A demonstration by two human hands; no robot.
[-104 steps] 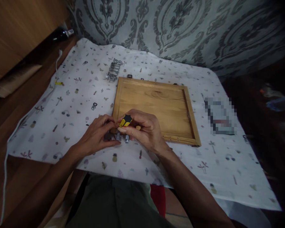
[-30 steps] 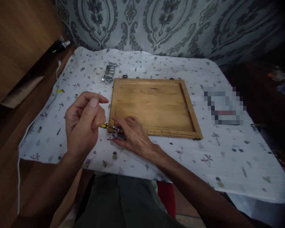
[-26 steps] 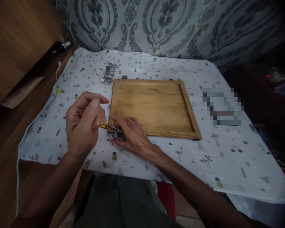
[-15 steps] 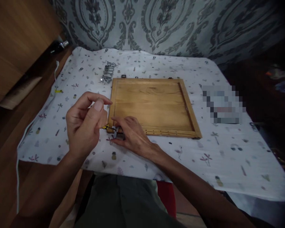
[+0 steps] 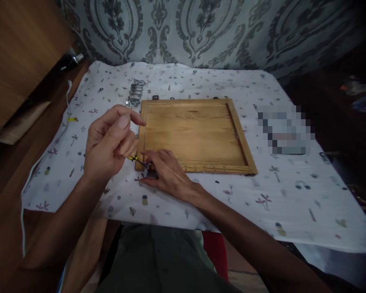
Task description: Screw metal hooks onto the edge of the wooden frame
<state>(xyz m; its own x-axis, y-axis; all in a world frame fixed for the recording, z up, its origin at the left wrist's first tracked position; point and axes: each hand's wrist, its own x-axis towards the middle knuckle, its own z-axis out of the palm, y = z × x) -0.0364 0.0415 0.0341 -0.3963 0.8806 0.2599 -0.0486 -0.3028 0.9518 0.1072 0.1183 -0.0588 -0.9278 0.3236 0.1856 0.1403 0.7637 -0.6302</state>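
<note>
A framed wooden panel (image 5: 192,134) lies on the patterned white cloth. My left hand (image 5: 110,140) is raised over its left edge, fingers curled around a screwdriver (image 5: 132,158) with a yellow and black handle; most of the handle is hidden in the palm. The shaft points down at a small metal hinge (image 5: 147,171) by the panel's near left corner. My right hand (image 5: 171,175) holds that hinge against the frame, thumb on the near side and fingers on the wood.
Several metal hinges (image 5: 136,92) lie in a row beyond the panel's far left corner. A blurred-out flat object (image 5: 285,130) is on the right of the cloth (image 5: 232,211). A white cable (image 5: 33,167) runs down the left edge.
My left hand has risen slightly and the screwdriver stands a little steeper. My right hand stays on the hinge. The whole view has shifted slightly.
</note>
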